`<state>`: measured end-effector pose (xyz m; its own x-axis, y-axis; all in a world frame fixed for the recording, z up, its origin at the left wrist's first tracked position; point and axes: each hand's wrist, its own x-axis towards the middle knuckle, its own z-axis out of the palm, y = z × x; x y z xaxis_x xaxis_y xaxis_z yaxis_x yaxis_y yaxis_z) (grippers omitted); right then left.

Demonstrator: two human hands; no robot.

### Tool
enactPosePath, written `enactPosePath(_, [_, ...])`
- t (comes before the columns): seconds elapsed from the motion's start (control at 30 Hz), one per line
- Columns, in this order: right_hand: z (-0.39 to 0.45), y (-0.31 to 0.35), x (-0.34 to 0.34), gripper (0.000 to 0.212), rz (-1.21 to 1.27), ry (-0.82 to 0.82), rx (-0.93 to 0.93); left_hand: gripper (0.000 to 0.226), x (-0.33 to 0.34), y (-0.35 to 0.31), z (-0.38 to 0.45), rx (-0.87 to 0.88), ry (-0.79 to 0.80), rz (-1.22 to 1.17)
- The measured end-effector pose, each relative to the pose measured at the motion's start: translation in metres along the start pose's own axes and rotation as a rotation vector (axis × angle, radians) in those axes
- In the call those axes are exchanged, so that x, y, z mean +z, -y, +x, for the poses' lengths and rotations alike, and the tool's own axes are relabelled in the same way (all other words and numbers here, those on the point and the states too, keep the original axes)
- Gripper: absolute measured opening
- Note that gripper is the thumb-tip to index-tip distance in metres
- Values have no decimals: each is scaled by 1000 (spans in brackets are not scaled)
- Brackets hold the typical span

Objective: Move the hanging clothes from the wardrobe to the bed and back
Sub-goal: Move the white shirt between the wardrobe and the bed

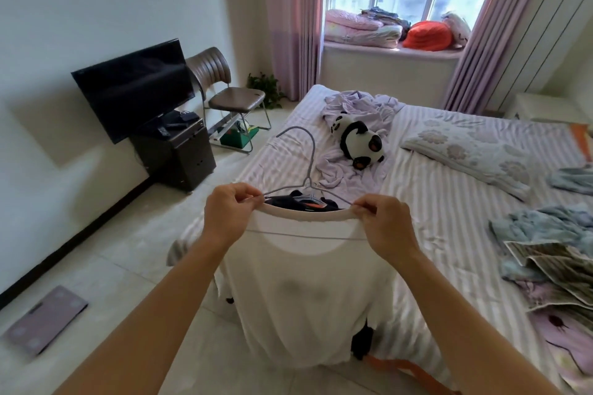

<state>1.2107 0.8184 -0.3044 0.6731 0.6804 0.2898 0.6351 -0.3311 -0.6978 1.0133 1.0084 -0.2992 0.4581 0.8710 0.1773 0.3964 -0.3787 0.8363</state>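
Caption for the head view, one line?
Both hands pinch a white shirt's collar on a wire hanger over the bed.

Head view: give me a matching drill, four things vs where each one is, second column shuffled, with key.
Things:
1. white shirt
2. panda toy
3. TV
4. orange bundle

Places:
A. on the window sill
B. on the bed, lying on a lilac cloth
C. by the left wall, next to a brown chair
D. on a wire hanger, pinched at the collar by the left hand and the right hand

Pairs: 1-D, 2-B, 3-C, 4-A
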Motion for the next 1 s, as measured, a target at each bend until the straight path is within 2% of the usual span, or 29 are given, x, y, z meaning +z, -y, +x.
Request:
enactPosePath(0.33, [112,-34,54,16,-35,35,97,3,54,29,126,-66,55,50])
enactPosePath(0.67, [196,-109,103,17,-14,149,147,13,133,64,209,-163,57,167])
enactPosePath(0.77, [211,-133,125,19,-27,186,213,18,155,76,228,-190,100,213])
enactPosePath(0.93, [235,-170,164,19,-17,204,336,6,192,100,264,-214,180,276])
enactPosePath(1.0, [245,-186,181,17,-20,203,382,20,208,114,278,-173,247,363])
